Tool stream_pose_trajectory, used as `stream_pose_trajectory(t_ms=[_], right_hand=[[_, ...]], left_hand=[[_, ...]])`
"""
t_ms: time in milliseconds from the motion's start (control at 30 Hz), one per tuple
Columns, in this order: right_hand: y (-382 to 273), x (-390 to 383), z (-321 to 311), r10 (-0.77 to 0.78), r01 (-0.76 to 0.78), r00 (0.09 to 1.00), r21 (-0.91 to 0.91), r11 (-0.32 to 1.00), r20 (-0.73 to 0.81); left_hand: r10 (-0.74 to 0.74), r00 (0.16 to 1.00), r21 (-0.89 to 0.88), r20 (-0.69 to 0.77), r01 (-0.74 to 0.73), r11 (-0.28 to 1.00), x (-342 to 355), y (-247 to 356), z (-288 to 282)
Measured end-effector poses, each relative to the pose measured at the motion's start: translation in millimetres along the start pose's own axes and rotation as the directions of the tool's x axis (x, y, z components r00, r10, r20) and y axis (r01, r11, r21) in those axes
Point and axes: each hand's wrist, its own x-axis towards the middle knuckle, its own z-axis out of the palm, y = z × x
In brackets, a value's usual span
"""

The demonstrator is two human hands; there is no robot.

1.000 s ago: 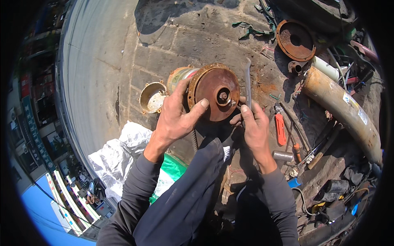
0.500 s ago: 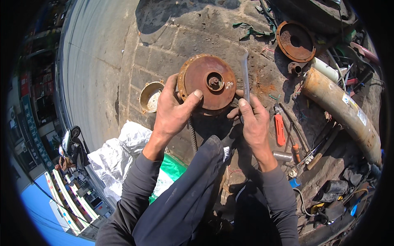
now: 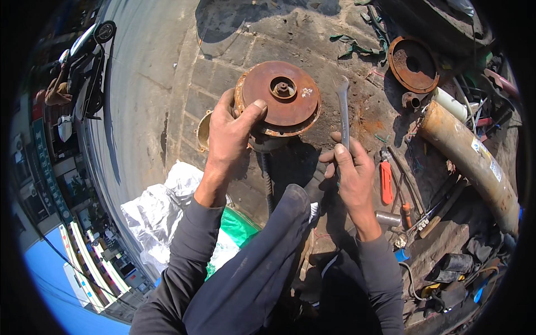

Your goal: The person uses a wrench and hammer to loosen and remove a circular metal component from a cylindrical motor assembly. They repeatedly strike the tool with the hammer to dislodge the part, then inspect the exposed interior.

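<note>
To your left, a crumpled white sack (image 3: 164, 198) is lying beside bright green sheeting (image 3: 237, 226), and a person (image 3: 56, 92) is sitting on a scooter (image 3: 94, 75) on the road (image 3: 139, 50). To your right, a red-handled tool (image 3: 386, 181) is lying near an orange-handled screwdriver (image 3: 407, 214), and a thick, rust-stained pipe (image 3: 466, 153) is slanting past them.

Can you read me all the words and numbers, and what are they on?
Nothing reads clearly.
White rectangular stickers on the long, rusty-brown metal pipe: print too small.
Long green signboard: white characters, too blurred.
Silver metal wrench in the right hand: any marks too small.
</note>
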Motion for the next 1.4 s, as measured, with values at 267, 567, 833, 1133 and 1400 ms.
stream_pose_trajectory(t_ms=[267, 567, 833, 1133, 1400], right_hand=[[-2.8, -8.6, -1.7, 0.071, -0.069, 0.997, -0.053, 0.996, 0.038], [-103.6, -33.6, 8.7, -0.424, 0.593, 0.793, -0.396, 0.701, 0.438], [-162.1, -71.3, 23.5, -0.641, 0.476, 0.517, 0.432, 0.766, 0.567], [-183.6, -72.8, 18.2, -0.569, 0.743, 0.407, 0.102, 0.661, 0.715], [-202.8, -84.0, 6.1, -0.523, 0.820, 0.381, -0.017, 0.573, 0.762]], left_hand=[[-0.034, 0.999, -0.096, -0.025, 0.032, 0.995, 13.2, -3.1, -13.9], [-0.065, 0.996, -0.068, -0.067, 0.060, 0.996, 16.3, -2.6, -28.2], [-0.023, 0.997, -0.047, -0.069, 0.020, 0.999, 9.3, -6.0, -20.4], [-0.043, 0.999, -0.062, -0.028, 0.041, 0.997, 9.4, -6.7, -21.6], [-0.010, 0.999, -0.068, -0.036, 0.007, 0.998, 6.8, -6.1, -10.2]])
